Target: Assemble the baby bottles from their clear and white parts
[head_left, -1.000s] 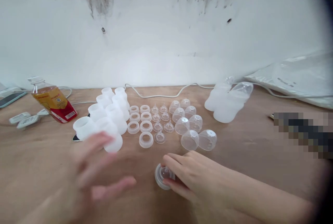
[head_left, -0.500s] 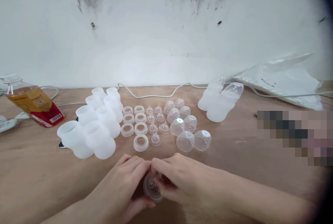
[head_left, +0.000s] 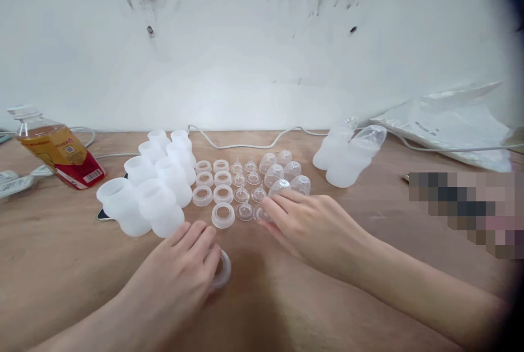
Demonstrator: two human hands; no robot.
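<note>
My left hand (head_left: 194, 256) is closed round a translucent screw ring (head_left: 224, 270) just above the front of the table, its far side hidden by my fingers. My right hand (head_left: 297, 218) pinches a clear bottle teat (head_left: 261, 214) at the front end of the rows of teats (head_left: 245, 210). Beside these, on the left, stand two columns of loose screw rings (head_left: 223, 215). Clear domed caps (head_left: 301, 184) lie on the right, the nearest ones covered by my right hand. Several frosted white baby bottles (head_left: 161, 207) stand open-topped at the left.
Two frosted bottles with clear caps (head_left: 346, 163) stand at the back right. A drink bottle (head_left: 65, 153) leans at the left. A white cable (head_left: 245, 146) runs along the wall, plastic bags (head_left: 450, 128) lie at the far right, and a pixelated patch (head_left: 466, 210) covers the right edge.
My hands have separated. The right carried the teat forward and right to the rows; the left moved slightly left with the ring, which no longer has the teat in it. The view tilted slightly down.
</note>
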